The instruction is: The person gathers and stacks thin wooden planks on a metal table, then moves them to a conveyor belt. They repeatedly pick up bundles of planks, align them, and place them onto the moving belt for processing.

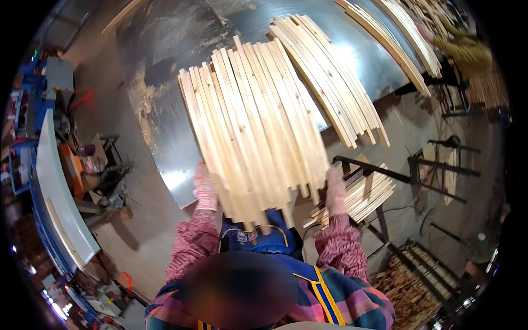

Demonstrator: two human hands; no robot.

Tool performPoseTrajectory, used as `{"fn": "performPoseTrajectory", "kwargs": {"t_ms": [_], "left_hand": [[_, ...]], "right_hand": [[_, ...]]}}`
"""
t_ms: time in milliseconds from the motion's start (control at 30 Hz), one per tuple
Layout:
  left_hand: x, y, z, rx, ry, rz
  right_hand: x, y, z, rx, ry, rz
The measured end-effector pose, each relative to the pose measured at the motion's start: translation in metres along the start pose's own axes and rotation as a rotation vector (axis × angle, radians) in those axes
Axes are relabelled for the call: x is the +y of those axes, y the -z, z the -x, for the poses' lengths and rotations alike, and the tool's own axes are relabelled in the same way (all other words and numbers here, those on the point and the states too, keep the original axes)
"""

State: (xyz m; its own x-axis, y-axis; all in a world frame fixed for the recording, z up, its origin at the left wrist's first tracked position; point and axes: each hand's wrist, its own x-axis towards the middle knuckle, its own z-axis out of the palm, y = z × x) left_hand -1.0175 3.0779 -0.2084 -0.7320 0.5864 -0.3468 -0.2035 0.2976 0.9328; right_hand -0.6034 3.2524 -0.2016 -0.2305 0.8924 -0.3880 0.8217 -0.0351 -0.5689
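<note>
A wide row of pale wooden strips [253, 110] lies side by side on a shiny metal table, its uneven near ends reaching past the table edge toward my body. My left hand [204, 190], in a pinkish-white knit glove, grips the row's left edge near the front. On the opposite edge my right hand [335, 192], gloved alike, holds the strips from the side. Both hands clasp the row between them; fingertips are partly hidden against the wood. The near ends look slightly blurred.
More strips [330, 77] lie right of the row on the metal table [170, 148]. Farther right, long strips [385, 44] sit near a co-worker's olive sleeve [465, 52]. Black metal frames [379, 170] and a stack of strips [368, 195] stand below right. Sawdust [144, 102] covers the table's left side.
</note>
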Motion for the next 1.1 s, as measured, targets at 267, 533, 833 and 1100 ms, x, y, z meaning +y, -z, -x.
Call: {"fn": "performPoseTrajectory", "kwargs": {"t_ms": [267,533,833,1100], "left_hand": [[0.025,0.033,-0.025,0.058,-0.046,-0.085],[0.004,0.018,-0.064,0.129,-0.214,0.264],[-0.007,0.063,0.006,0.069,-0.143,0.021],[-0.111,0.181,0.188,0.072,0.563,0.646]], "right_hand": [[-0.111,0.028,-0.099,0.309,0.762,0.033],[-0.145,-0.024,-0.146,-0.123,0.281,-0.93],[-0.109,-0.033,-0.075,-0.482,0.052,-1.009],[-0.043,-0.105,0.07,-0.739,0.012,-0.977]]}}
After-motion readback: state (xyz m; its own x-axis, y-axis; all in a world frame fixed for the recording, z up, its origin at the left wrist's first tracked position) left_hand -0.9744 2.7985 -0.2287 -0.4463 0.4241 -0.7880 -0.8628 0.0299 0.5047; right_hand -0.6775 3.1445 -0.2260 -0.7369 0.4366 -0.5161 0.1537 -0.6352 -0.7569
